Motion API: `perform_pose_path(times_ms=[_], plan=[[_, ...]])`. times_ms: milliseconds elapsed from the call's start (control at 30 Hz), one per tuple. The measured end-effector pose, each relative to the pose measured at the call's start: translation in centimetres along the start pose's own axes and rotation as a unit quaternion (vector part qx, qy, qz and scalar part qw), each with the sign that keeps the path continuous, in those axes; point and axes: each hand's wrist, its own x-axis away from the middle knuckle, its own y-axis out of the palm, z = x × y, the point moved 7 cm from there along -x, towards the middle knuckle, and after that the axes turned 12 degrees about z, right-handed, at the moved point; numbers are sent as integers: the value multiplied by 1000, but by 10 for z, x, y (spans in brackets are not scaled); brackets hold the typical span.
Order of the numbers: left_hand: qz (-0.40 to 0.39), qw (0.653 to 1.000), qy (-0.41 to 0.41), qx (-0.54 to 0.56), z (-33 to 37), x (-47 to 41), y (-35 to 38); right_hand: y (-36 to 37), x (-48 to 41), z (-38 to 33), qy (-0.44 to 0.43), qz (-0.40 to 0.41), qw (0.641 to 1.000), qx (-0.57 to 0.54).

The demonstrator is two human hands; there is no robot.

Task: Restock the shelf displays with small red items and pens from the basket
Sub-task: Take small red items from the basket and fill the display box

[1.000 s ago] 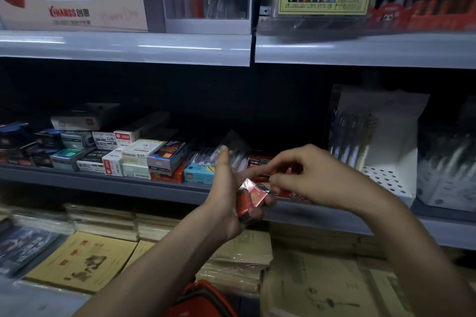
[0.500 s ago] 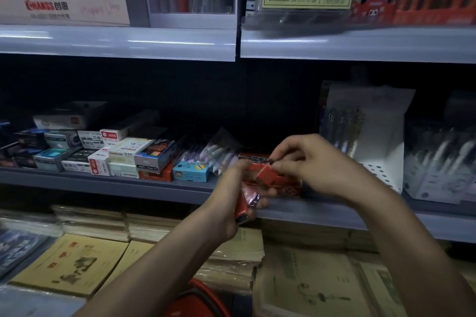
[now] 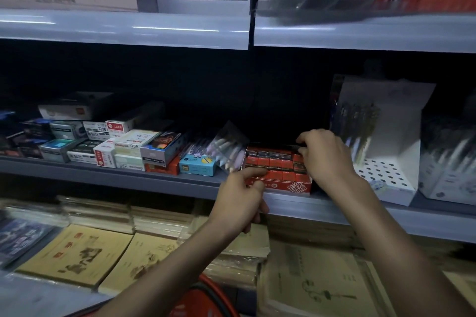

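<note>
A grey middle shelf (image 3: pixel 128 175) ran across the view, with an upper shelf (image 3: pixel 123 31) at 12 o'clock above it carrying pen displays. Stacks of yellow notebooks (image 3: pixel 77 252) lay below, from 6 to 8 o'clock. On the middle shelf, a white pen display box (image 3: pixel 386 162) stood at 3 o'clock from a red display box (image 3: pixel 278 183), close beside it. A clear packet of pens (image 3: pixel 229 152) leaned at the red box's 9 o'clock, with small cartons (image 3: pixel 123 147) piled further out that way. A red basket (image 3: pixel 203 301) showed only its rim at 6 o'clock, at the frame's bottom edge.

The small red items (image 3: pixel 270 162) sat packed in rows inside the red display box.

The left hand (image 3: pixel 239 195) was at the box's 7 o'clock corner, its back to the camera. Its forefinger lay stretched along the front left edge of the box, touching it; the other fingers (image 3: pixel 253 221) were curled under the palm, and whether they held anything could not be told.

The right hand (image 3: pixel 324 157) hung over the box's 3 o'clock end. Its fingers (image 3: pixel 302 141) were bent down and drawn close together, tips on the items at that end. Whether they pinched one could not be told.
</note>
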Motion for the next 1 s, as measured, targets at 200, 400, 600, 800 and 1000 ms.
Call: perform_pose_path(times_ms=[200,400,600,800,1000], plan=[[-20,1000,-5,4,-4,-1,-2,-10,15,-5,-9,-45,999,17],[-22,1000,-3,3,-3,2,-2,-1,27,-9,-17,-107,993,40],[-32,999,-26,8,-2,4,-2,-3,24,-9,-17,-138,990,18],[-59,932,-212,288,9,14,-3,-28,21,-22,32,-91,974,-205],[-71,923,-205,319,32,12,-15,-48,40,-72,-41,-199,934,-294]])
